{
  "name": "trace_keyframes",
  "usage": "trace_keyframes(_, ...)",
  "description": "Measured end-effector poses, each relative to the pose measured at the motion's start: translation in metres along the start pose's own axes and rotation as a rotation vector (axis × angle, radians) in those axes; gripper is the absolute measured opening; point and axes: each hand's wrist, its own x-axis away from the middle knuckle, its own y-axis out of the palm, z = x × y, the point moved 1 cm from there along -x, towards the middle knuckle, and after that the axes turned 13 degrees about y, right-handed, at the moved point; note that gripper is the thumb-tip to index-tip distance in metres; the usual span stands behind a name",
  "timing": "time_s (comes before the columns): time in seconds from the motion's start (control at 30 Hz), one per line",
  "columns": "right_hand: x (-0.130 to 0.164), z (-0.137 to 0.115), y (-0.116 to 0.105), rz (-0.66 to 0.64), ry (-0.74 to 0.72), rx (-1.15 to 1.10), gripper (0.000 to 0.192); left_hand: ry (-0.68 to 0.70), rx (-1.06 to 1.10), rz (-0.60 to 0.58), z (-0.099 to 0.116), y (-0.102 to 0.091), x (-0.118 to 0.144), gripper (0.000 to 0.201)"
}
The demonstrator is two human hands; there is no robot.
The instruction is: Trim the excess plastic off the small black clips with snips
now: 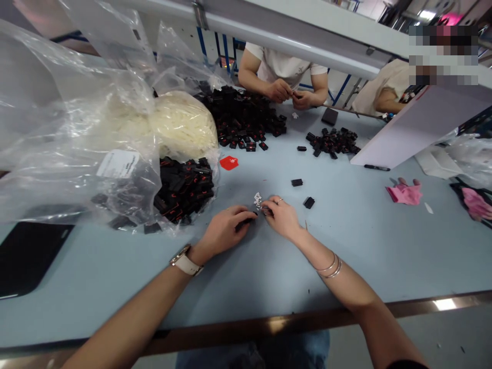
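- The left hand (226,230) is rested on the light blue table (365,246), fingers curled narrow around a small black part (246,222) that is pinned between thumb and fingertips; the part lies just above the surface, at the centre of the near work area.
- The right hand (280,215) is brought against the left, fingertips pinched close at the same part. Whether anything separate is held in it cannot be told.
- A small cluster of white pieces (257,199) is kept touching distance ahead of the fingertips, seemingly as a ready supply.
- Two loose black parts (296,182) (308,203) are set just beyond the right hand, apart from the bulk stock.
- A clear bag of black parts (184,189) is left open-mouthed towards the hands, apparently for easy drawing.
- A bag of white material (180,123) is stacked behind it.
- A large heap of black parts (242,120) is piled mid-table, between the wearer and a co-worker's hands (288,95) opposite.
- A red scrap (229,163) and pink gloves (405,193) are laid aside, well clear of the hands.
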Motion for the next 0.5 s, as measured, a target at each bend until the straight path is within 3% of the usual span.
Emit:
trace_keyframes(0.2,-0.0017,0.0005,0.0018,0.025,0.058,-0.040,0.014,-0.023,0.035,0.037,-0.0020,0.0012,0.0003,0.016)
trace_keyframes(0.37,-0.0018,0.0030,0.0033,0.048,0.046,-0.038,0.019,-0.111,0.089,0.089,-0.0055,0.0039,0.0022,0.021)
trace_keyframes(0.5,-0.0020,0.0045,0.0033,0.026,0.017,-0.021,0.024,-0.092,0.090,0.084,-0.0069,0.0040,0.0024,0.014)
